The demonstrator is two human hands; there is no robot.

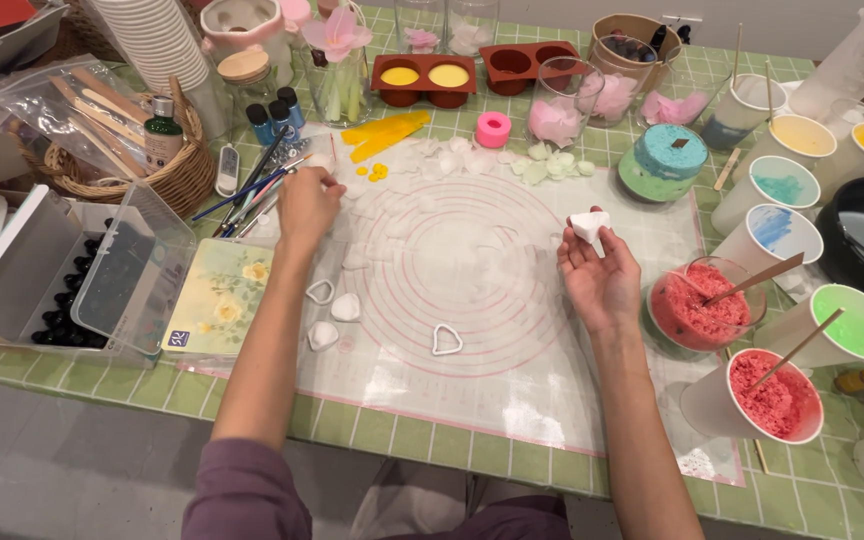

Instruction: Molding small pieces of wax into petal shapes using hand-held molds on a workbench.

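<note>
A white wax petal piece is pinched in the right hand, at 3 o'clock over the silicone mat. The left hand is closed around a thin tool at 10 o'clock. Shaping appears under way; careful, light contact seems called for.

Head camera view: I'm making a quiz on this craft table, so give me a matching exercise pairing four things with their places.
Things:
1. white moulded piece
2. white heart-shaped cutter
3. pink ring mould
4. wicker basket

Places:
A. far left, holding wooden sticks
B. lying on the silicone mat, near its middle
C. in the right hand
D. beside the yellow strips

Pairs: 1-C, 2-B, 3-D, 4-A
</note>
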